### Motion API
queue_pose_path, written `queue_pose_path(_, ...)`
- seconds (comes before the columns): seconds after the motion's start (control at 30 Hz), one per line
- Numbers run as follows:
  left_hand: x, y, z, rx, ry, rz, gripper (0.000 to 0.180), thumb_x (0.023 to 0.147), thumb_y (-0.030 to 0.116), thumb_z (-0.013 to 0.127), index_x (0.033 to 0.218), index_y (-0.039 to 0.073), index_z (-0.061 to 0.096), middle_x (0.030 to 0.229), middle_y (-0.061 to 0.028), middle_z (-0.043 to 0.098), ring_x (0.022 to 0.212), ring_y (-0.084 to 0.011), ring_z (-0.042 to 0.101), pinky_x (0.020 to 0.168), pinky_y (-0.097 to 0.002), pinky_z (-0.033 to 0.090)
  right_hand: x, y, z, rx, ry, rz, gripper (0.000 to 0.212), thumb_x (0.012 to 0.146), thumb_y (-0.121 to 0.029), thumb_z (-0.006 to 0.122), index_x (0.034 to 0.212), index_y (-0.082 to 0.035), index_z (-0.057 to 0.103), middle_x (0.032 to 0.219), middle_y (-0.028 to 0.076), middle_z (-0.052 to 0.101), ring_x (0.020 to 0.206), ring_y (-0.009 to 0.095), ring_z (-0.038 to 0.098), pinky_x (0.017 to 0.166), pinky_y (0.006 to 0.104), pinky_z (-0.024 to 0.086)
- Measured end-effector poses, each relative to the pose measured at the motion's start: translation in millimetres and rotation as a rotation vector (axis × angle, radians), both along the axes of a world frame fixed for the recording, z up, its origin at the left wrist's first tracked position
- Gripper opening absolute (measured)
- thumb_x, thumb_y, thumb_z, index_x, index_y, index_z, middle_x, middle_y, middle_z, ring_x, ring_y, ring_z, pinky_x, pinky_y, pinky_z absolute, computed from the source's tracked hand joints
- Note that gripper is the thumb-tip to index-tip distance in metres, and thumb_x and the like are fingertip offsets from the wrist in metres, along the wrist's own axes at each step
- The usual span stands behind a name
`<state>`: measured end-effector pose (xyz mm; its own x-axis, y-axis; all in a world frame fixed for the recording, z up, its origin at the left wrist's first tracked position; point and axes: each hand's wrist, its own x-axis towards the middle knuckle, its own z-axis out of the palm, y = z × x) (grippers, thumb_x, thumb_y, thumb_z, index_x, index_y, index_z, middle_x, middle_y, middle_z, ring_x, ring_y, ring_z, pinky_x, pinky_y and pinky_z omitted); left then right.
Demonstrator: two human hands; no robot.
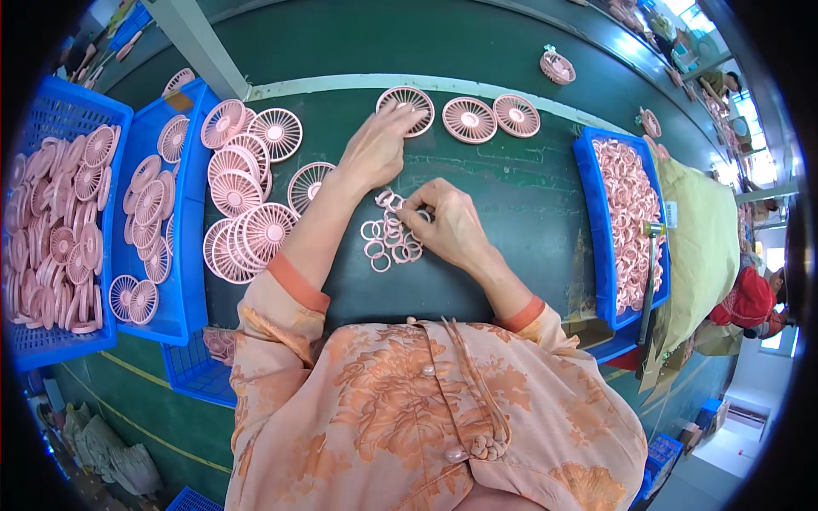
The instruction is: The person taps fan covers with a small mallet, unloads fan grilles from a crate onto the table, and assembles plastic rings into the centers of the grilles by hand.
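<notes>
My left hand (377, 152) reaches forward over a pink round spoked cover (417, 100), its fingers curled onto the top at the near side. Two similar spoked covers (469, 120) lie to its right in a row along the strip at the table's far side. Nearer to me, my right hand (449, 220) is closed in a pinch at a loose cluster of small pink rings (375, 249). A ring seems to be between its thumb and forefinger, partly hidden by them. More spoked covers (237, 192) lie stacked and overlapping left of my left forearm.
Blue crates (194, 128) filled with pink covers stand at the left. A blue bin (588, 196) heaped with small rings is at the right, beside a pale green cloth (699, 230). Beyond the strip, a green conveyor (383, 38) carries a pink piece (557, 66).
</notes>
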<state>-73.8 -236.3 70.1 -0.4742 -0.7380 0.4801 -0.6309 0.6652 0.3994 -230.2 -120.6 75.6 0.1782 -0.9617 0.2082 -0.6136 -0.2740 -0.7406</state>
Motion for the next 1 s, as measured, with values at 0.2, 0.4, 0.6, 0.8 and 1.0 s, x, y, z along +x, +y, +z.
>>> queue_pose_path(0.2, 46, 52, 49, 0.275, -0.243, 0.232, 0.074, 0.082, 0.01, 0.077, 0.149, 0.006, 0.046, 0.155, -0.0233, 0.044, 0.145, -0.0384, 0.042, 0.118, -0.0482, 0.04, -21, 6, 21, 0.189, -0.195, -0.051, 0.01, 0.089, -0.011, 0.079, 0.09, -0.001, 0.076, 0.097, 0.002, 0.069, 0.077, 0.005, 0.06, 0.067, 0.0207, 0.049)
queue_pose_path(0.4, 84, 67, 57, 0.564, -0.461, 0.27, 0.099, 0.066, 0.017, 0.088, 0.154, 0.007, 0.043, 0.15, -0.023, 0.05, 0.135, -0.0384, 0.052, 0.11, -0.0426, 0.046, -30, 5, 27, 0.57, -0.881, 0.061, 0.013, 0.101, -0.014, 0.068, 0.109, -0.004, 0.071, 0.113, 0.007, 0.073, 0.088, 0.008, 0.069, 0.077, 0.0217, 0.058)
queue_pose_path(0.6, 83, 71, 54, 0.521, 0.195, 0.201, 0.093, 0.074, 0.021, 0.082, 0.154, -0.001, 0.042, 0.146, -0.0227, 0.053, 0.131, -0.0328, 0.058, 0.105, -0.0458, 0.051, -16, 8, 38, 0.633, -1.205, 0.161, 0.027, 0.103, -0.015, 0.064, 0.128, -0.004, 0.063, 0.12, 0.008, 0.071, 0.095, 0.011, 0.072, 0.086, 0.0261, 0.062)
queue_pose_path(0.8, 73, 94, 40, 1.239, 1.593, -0.096, 0.053, 0.104, 0.021, 0.039, 0.143, -0.013, 0.045, 0.13, -0.0265, 0.064, 0.123, -0.0342, 0.065, 0.105, -0.0477, 0.055, -15, 11, 44, 0.588, -1.124, 0.175, 0.031, 0.102, -0.011, 0.065, 0.132, -0.002, 0.063, 0.12, 0.007, 0.071, 0.097, 0.011, 0.071, 0.087, 0.0259, 0.062)
queue_pose_path(1.0, 49, 119, 42, 1.181, 1.425, 0.029, 0.05, 0.113, 0.036, 0.036, 0.128, -0.007, 0.056, 0.122, -0.0201, 0.068, 0.108, -0.0252, 0.072, 0.092, -0.0387, 0.064, -2, 17, 55, 0.497, -0.969, 0.126, 0.035, 0.1, -0.008, 0.069, 0.133, 0.0, 0.062, 0.115, 0.005, 0.072, 0.096, 0.01, 0.071, 0.085, 0.0245, 0.061)
